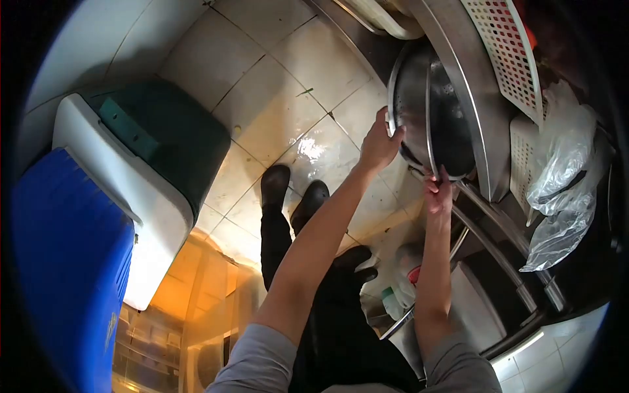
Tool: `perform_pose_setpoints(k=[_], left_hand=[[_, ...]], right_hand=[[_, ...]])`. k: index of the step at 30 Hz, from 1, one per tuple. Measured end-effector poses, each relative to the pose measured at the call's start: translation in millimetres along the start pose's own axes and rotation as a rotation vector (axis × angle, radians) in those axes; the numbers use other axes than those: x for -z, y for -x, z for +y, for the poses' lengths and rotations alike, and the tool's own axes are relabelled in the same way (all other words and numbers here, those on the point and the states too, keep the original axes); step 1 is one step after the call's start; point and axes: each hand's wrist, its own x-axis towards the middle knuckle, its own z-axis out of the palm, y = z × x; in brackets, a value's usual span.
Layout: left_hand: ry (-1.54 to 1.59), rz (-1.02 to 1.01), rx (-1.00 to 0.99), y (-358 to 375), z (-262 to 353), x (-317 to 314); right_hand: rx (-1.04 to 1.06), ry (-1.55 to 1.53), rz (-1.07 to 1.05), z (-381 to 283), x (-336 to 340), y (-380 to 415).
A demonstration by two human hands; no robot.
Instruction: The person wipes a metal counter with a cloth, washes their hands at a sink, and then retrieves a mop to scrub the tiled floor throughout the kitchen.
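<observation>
Two round metal basins stand on edge, one against the other, partly beneath the steel counter. My left hand (pixel 382 143) is closed on the rim of the outer metal basin (pixel 411 88), thumb on the inner side. Lower down, my right hand (pixel 438 190) pinches the bottom end of the rim of the inner metal basin (pixel 452 124), its palm turned up. The counter's edge hides the right side of both basins.
The steel counter (pixel 468 85) carries white perforated baskets (pixel 504 46) and a clear plastic bag (pixel 563 164). Metal rails (pixel 498 245) run below. At left stand a blue bin (pixel 72 262) and a green-lidded white bin (pixel 157 242). The tiled floor (pixel 262 92) looks wet.
</observation>
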Motion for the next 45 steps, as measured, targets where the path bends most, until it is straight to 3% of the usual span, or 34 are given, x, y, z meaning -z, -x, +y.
perform_pose_setpoints(k=[2, 5, 8, 14, 18, 20, 23, 27, 30, 31, 34, 36, 37, 40, 41, 42, 44, 45], left_hand=[[-0.036, 0.033, 0.007, -5.9, 1.9, 1.0], [-0.016, -0.095, 0.231, -9.0, -4.5, 14.2], [-0.217, -0.056, 0.117, -7.1, -17.0, 20.7], [-0.112, -0.119, 0.070, 8.3, -18.6, 14.0], [-0.138, -0.079, 0.077, 34.3, -18.1, 17.8], [-0.111, 0.155, -0.006, 54.7, -25.4, 15.8], [-0.081, 0.181, 0.098, 90.3, -26.2, 30.7], [0.071, 0.214, 0.162, 119.3, -64.8, 57.8], [0.258, 0.179, 0.156, 137.0, -48.7, 98.1], [0.247, 0.176, 0.157, 146.4, -48.5, 109.7], [0.036, 0.128, 0.401, 164.4, -41.0, 143.3], [0.058, 0.136, 0.370, 173.7, -33.6, 158.5], [0.052, 0.132, 0.365, 180.2, -42.6, 166.0], [0.021, 0.089, 0.438, 197.7, -44.7, 180.9], [0.100, 0.146, 0.410, 203.5, -27.6, 184.4], [0.179, 0.197, 0.382, 210.8, -12.4, 187.3], [0.041, 0.130, 0.496, 231.4, -10.3, 209.5], [0.072, 0.144, 0.442, 242.3, -3.4, 218.3]], right_hand=[[0.033, -0.059, 0.070, 15.8, -8.0, 8.3], [0.020, -0.099, 0.054, 30.4, -18.0, 17.7], [0.009, -0.179, 0.105, 40.4, -34.2, 27.8], [-0.045, -0.340, 0.096, 46.7, -40.0, 26.9], [0.104, -0.198, 0.236, 69.8, -60.7, 57.8], [0.151, -0.132, 0.289, 78.0, -61.3, 74.6], [0.326, -0.080, 0.228, 85.5, -34.6, 72.6], [0.396, -0.065, 0.313, 77.0, -46.3, 60.6], [0.419, -0.042, 0.321, 65.3, -61.1, 42.8], [0.434, -0.039, 0.283, 61.2, -56.3, 31.3], [0.474, -0.015, 0.198, 49.9, -28.4, -12.6], [0.515, -0.014, 0.141, 42.1, -12.4, -40.3], [0.549, 0.015, 0.014, 41.7, -7.1, -46.8], [0.315, 0.069, -0.105, 29.2, 16.2, -61.5], [0.209, 0.222, -0.002, 26.7, 29.5, -66.7], [0.269, 0.610, 0.418, 35.0, -18.2, -22.4], [0.289, 1.268, 0.371, 34.1, -7.8, 4.0], [0.243, 1.400, 0.339, 33.9, -3.6, 21.4]])
